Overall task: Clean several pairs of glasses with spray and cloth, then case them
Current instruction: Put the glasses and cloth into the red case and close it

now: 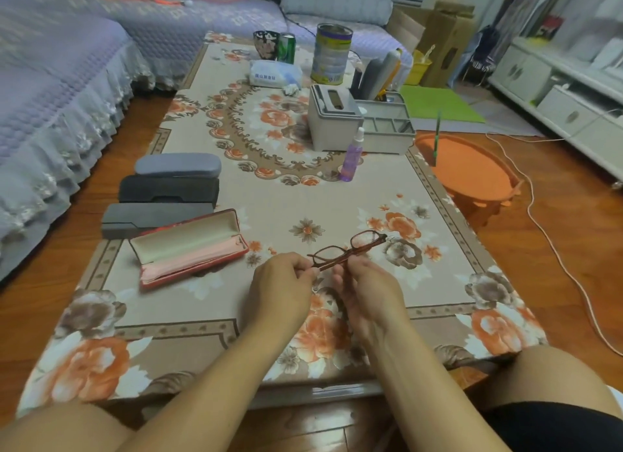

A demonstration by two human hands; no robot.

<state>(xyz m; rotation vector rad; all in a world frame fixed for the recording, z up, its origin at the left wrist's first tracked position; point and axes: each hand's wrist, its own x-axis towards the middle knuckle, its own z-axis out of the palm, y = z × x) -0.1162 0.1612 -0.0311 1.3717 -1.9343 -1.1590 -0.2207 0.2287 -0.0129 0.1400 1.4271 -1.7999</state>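
Observation:
Brown-framed glasses (350, 247) are held just above the floral table (337, 198), lenses pointing away to the right. My left hand (283, 286) pinches the near end of the frame. My right hand (367, 289) grips the temple arms beside it. A red case (188, 246) lies open at the left with a pink cloth (192, 259) inside. Beyond it three closed cases line the left edge: a dark grey case (155, 217), a black case (168, 188) and a light grey case (178, 165). A purple spray bottle (352, 156) stands upright mid-table.
A grey tissue box (332, 117) and a divided organiser tray (387, 128) stand behind the spray. Farther back are a tall tin (332, 53), a green can (286, 47) and a white packet (273, 74). An orange stool (472, 171) sits off the right edge; a sofa (50, 97) is left.

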